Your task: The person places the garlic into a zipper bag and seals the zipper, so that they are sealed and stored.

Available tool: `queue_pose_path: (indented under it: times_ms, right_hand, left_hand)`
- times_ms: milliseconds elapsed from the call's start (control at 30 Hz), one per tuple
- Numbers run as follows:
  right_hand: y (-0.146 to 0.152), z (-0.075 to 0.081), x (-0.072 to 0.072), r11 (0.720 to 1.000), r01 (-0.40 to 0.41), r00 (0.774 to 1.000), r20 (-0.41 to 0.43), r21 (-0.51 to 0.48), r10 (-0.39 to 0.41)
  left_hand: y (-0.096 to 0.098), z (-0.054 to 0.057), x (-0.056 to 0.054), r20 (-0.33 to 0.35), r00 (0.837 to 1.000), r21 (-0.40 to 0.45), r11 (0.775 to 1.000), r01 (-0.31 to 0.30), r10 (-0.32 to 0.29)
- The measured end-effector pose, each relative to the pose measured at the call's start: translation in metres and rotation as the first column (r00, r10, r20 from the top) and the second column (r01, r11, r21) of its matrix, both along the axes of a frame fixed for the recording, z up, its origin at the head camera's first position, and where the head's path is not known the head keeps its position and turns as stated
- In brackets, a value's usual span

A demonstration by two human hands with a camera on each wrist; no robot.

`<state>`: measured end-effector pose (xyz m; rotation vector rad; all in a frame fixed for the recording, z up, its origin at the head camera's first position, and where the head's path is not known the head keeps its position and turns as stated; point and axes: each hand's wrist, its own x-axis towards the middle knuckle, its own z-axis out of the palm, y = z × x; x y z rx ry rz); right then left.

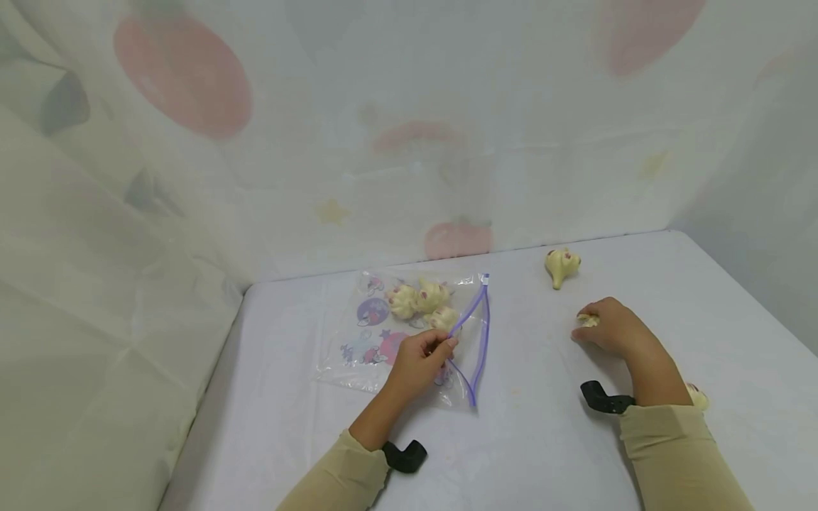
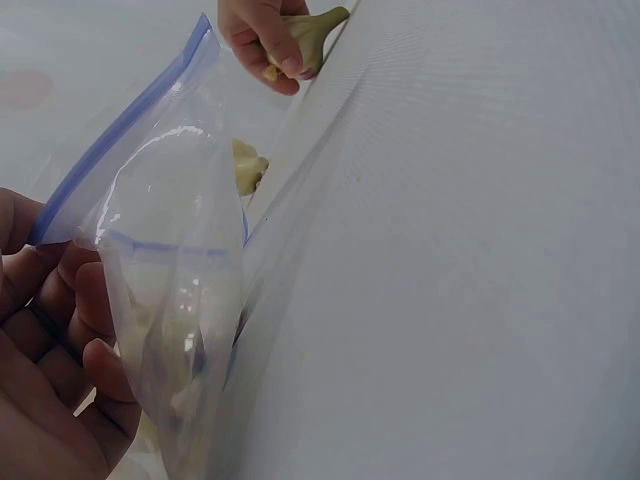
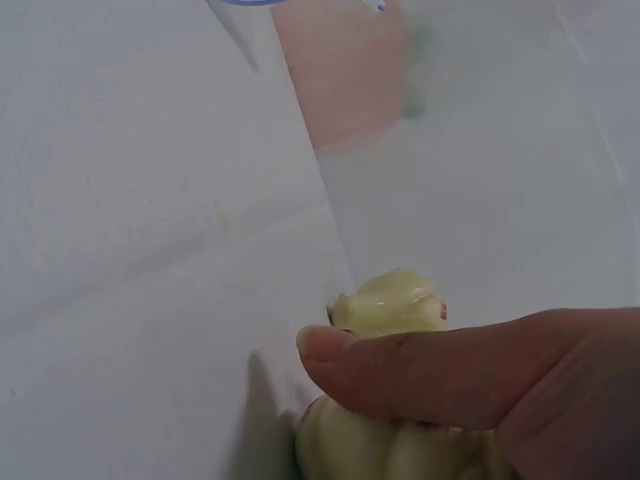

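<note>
My left hand pinches the purple-edged lip of a clear zip bag, holding its mouth apart. Inside the bag lie several cream garlic bulbs with reddish marks. To the right, my right hand grips another garlic bulb low over the table, and its thumb lies across the bulb in the right wrist view. Beyond that hand, a loose garlic bulb sits on the table. One more bulb shows partly from behind the right forearm.
A white cloth covers the table. Pale fabric with printed fruit hangs along the back and sides, meeting the table's far edge. A black wrist mount sits on the left wrist, another on the right.
</note>
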<state>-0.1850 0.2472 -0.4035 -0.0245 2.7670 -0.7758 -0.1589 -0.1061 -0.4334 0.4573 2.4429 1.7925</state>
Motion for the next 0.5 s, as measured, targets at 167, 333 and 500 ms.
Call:
queue_pose_path:
  times_ms: [167,333,500]
  right_hand:
    - [-0.0009,-0.0017,-0.0011,0.999,-0.032,0.999,-0.027,-0.015,0.032]
    - [-0.0028,-0.0030,0.0000,0.999,-0.044,0.998,-0.052,-0.008,0.043]
    - [-0.0044,-0.0034,0.0025,0.998,-0.057,0.994,-0.090,0.005,0.057]
  left_hand:
    - [-0.0007,-0.0001,0.0001,-0.008,1.000,-0.003,1.000,0.009,-0.009]
    - [-0.0002,0.0010,0.0007,0.010,1.000,0.000,1.000,0.006,-0.006]
    - [-0.0001,0.0011,0.0010,0.019,1.000,0.012,1.000,0.004,-0.005]
